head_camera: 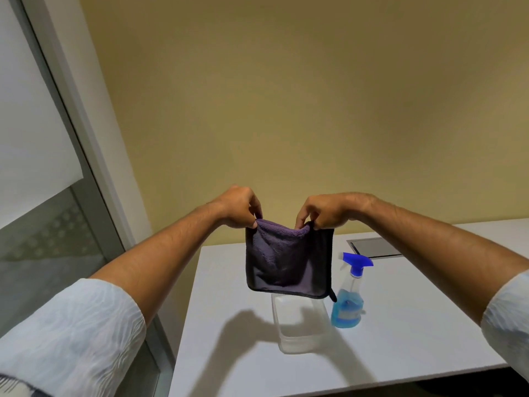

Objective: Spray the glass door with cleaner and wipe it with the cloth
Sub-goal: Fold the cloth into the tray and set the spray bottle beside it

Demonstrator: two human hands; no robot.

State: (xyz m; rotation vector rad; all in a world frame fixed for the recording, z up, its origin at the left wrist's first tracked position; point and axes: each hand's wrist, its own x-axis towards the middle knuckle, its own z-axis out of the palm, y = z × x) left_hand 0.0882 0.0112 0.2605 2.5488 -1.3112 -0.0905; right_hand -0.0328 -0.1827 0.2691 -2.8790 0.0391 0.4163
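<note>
A dark purple cloth [286,262] with a black border hangs folded in the air above the white table [400,333]. My left hand [239,207] pinches its upper left corner and my right hand [326,212] pinches its upper right corner. A clear spray bottle [349,293] with blue liquid and a blue trigger head stands upright on the table, just right of the cloth. The glass door [31,173] with a grey frame runs along the left side, its upper part frosted white.
A clear plastic container [300,328] sits on the table directly under the cloth, beside the bottle. A grey hatch [372,247] is set into the table's far side. A yellow wall [286,96] stands behind the table.
</note>
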